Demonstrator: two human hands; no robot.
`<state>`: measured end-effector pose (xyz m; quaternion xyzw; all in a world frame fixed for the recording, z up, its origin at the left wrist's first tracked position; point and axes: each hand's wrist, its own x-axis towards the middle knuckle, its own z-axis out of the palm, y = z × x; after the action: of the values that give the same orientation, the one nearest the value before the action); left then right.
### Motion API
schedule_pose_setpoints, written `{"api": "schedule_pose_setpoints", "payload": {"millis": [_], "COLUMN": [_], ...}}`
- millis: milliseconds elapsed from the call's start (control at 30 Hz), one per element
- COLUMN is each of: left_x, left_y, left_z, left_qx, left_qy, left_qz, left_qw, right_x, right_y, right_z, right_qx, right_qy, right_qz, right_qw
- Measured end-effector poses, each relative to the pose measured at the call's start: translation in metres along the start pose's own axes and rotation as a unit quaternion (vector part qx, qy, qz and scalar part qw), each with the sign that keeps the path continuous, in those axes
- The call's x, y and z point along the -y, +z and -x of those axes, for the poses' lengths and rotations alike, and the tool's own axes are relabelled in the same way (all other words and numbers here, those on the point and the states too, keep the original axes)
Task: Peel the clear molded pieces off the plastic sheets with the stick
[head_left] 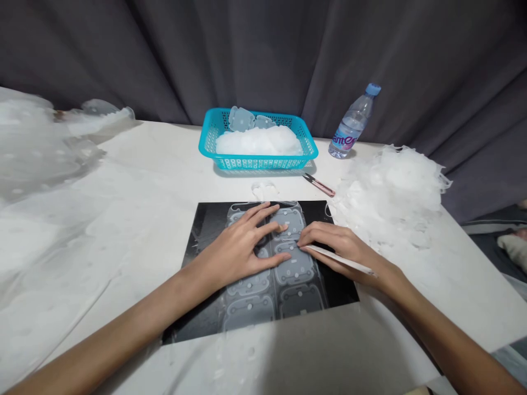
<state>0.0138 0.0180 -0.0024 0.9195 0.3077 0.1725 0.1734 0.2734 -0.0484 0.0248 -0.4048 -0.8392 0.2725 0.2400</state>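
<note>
A clear molded silicone sheet (pixel 294 269) with rounded rectangular pieces in two columns lies on a black mat (pixel 341 288). Its near end runs past the mat's front edge. My left hand (pixel 247 241) rests flat on the sheet, fingers spread, pressing its upper part. In my right hand (pixel 340 244) is a slim white pen-like tool (pixel 340 259), gripped between closed fingers. The tool's tip meets the sheet's right column, between two pieces, and is partly hidden by my fingers.
A blue basket (pixel 259 163) holds whitish translucent pieces. Beside it stands a water bottle (pixel 352 123). Pink-handled thread snips (pixel 319 185) lie in front. A pile of translucent scraps (pixel 399 192) sits right; more translucent sheets (pixel 37 148) heap at left. A dark curtain (pixel 255 55) hangs behind.
</note>
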Motion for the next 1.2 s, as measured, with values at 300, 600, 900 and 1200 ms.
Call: {"api": "schedule_pose_setpoints", "payload": {"millis": [300,600,900,1200], "left_x": [-0.001,-0.002,-0.001,-0.002], "left_y": [-0.001,-0.002,-0.001,-0.001], "left_z": [-0.001,-0.004,-0.003,-0.002], "left_qx": [0.004,0.015,0.015,0.017], "left_qy": [-0.011,-0.021,-0.025,-0.027], "left_qz": [0.006,0.005,0.017,0.016], "left_qw": [1.0,1.0,0.999,0.999], "right_x": [-0.005,-0.006,-0.005,-0.011], "right_y": [0.006,-0.014,-0.002,0.014], "right_z": [-0.003,0.004,-0.003,-0.007], "right_qx": [-0.012,-0.016,-0.012,-0.031], "right_qy": [-0.023,0.01,-0.054,-0.099], "right_qz": [-0.003,0.005,0.079,0.162], "right_qw": [1.0,1.0,0.995,0.981]}}
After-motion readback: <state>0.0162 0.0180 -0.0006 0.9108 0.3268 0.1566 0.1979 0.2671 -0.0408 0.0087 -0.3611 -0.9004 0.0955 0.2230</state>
